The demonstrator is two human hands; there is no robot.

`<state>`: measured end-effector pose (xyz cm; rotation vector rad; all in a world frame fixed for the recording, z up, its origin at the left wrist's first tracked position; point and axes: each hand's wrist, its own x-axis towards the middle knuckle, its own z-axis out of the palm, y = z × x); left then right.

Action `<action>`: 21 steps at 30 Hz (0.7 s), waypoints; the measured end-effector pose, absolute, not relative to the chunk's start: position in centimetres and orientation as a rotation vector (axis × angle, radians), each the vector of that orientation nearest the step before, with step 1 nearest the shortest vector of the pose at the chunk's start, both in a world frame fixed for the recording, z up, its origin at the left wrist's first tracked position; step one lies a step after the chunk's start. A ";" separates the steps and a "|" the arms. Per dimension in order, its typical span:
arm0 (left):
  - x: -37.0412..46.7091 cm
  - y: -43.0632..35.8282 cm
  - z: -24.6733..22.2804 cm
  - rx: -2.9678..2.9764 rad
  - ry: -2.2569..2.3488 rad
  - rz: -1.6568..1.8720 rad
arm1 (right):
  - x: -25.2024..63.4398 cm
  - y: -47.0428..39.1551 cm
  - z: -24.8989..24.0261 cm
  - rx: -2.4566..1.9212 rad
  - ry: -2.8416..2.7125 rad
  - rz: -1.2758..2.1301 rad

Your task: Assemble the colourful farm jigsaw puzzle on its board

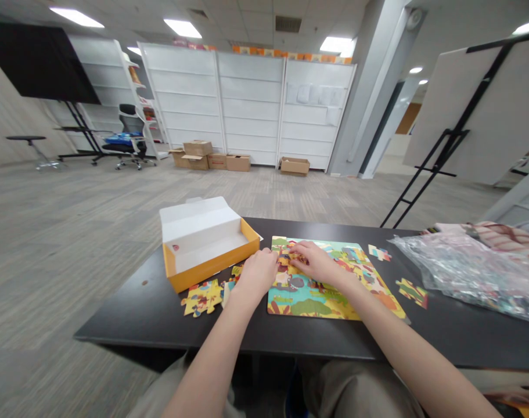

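A colourful jigsaw puzzle board [310,307] with cartoon animals lies on the dark table. My right hand [316,262] reaches over its upper part, thumb and fingers bent around a puzzle piece [296,256]. At the board's left edge rests my left hand [261,270], its fingers curled together and their tips mostly hidden. Near the left wrist lie joined yellow puzzle pieces [202,297], partly under the box. Loose pieces sit to the right of the board: a pale one [380,253] and a green-yellow one [412,292].
An open yellow box [212,268] with a white inside stands left of the board. A clear plastic bag [473,270] covers the table's right side. The black table [129,316] ends near my knees. Beyond are cardboard boxes [294,167], an office chair [131,136] and a board stand [442,151].
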<state>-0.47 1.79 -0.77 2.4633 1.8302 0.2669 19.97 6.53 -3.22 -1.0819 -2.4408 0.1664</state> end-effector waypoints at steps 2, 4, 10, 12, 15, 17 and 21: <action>-0.4 1.7 -0.8 2.474 1.833 0.268 | 19.9 6.8 -3.8 -1.022 -2.461 0.143; -0.3 1.7 -0.7 2.482 1.832 0.271 | 19.8 7.0 -4.2 -0.999 -2.483 0.136; -0.2 1.7 -0.6 2.477 1.842 0.286 | 20.0 7.2 -4.5 -0.989 -2.503 0.120; -0.1 1.7 -0.7 2.473 1.842 0.291 | 20.0 7.1 -4.4 -0.988 -2.506 0.105; -0.1 1.6 -0.7 2.467 1.848 0.300 | 19.9 6.9 -4.2 -0.985 -2.513 0.089; -0.1 1.7 -0.7 2.463 1.852 0.307 | 19.9 6.8 -4.1 -0.986 -2.516 0.085; 0.0 1.9 -0.8 2.435 1.847 0.334 | 19.8 6.8 -4.1 -0.992 -2.523 0.088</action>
